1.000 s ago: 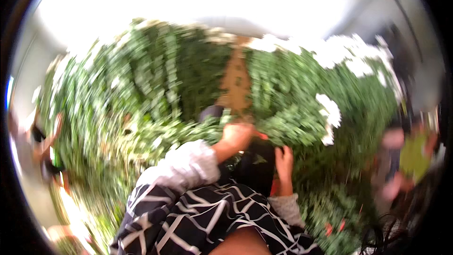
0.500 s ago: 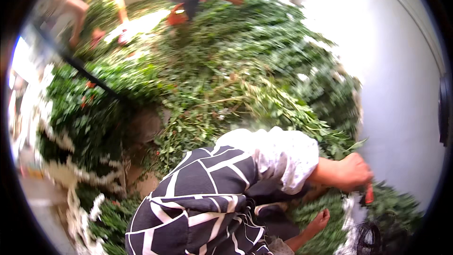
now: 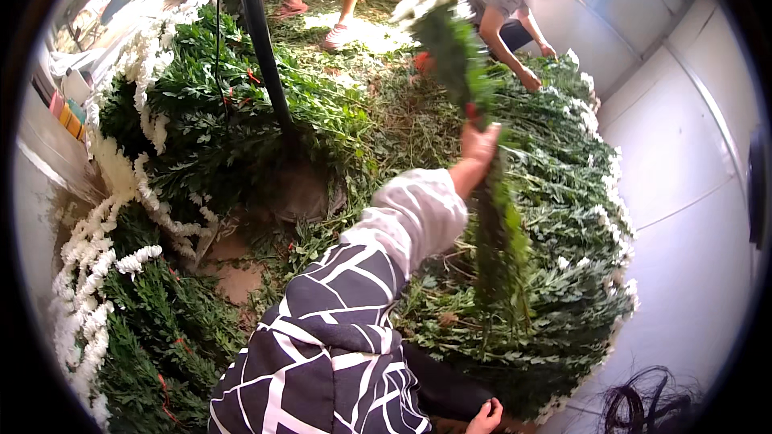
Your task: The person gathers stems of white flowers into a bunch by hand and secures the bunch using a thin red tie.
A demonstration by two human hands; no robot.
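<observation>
My left hand (image 3: 480,149) is closed around a tall bunch of white flowers (image 3: 454,48) and holds it upright above the heap. White blooms are at the top of the bunch; its leafy green stems hang below my hand. A small bit of red shows at my grip. Low in the picture, my right hand (image 3: 485,416) is close to my dark-trousered leg. Its fingers look apart, nothing visible in them, and the lower edge cuts it off. Under the bunch lies a layered heap of leafy flower stems (image 3: 555,225), white heads towards the wall.
More white-headed bunches (image 3: 161,313) with red ties are piled at left. A dark pole (image 3: 261,40) rises beyond them. One co-worker (image 3: 494,8) crouches at the far right, hands in the greenery; another person's legs (image 3: 350,0) stand further back. A pale wall (image 3: 683,193) borders the right.
My left hand has swung from the right side up and towards the middle, now raising a flower bunch. My right hand has drawn down and left. The view has turned, showing more wall.
</observation>
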